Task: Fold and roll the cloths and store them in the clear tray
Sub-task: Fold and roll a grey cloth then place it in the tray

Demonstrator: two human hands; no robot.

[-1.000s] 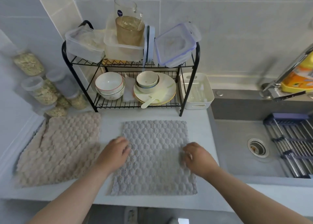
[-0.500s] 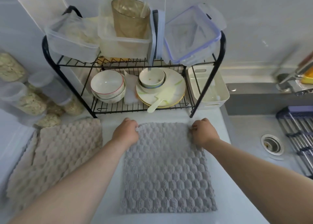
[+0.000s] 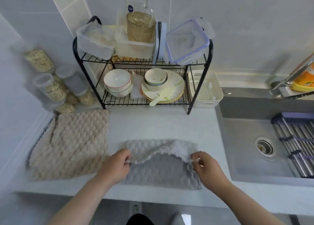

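1. Cloth in grey [image 3: 159,170] lay on the tabletop [image 3: 161,126] near its front edge, its far edge lifted and drawn toward the person.
2. The left hand [image 3: 113,167] pinched the left corner of that raised edge, its grip closed on the fabric.
3. The right hand [image 3: 207,167] pinched the right corner the same way.
4. A beige cloth [image 3: 71,144] lay flat to the left, just beside the grey one.
5. The clear tray [image 3: 204,88] stood empty beside the black dish rack [image 3: 144,81], well apart from both cloths.
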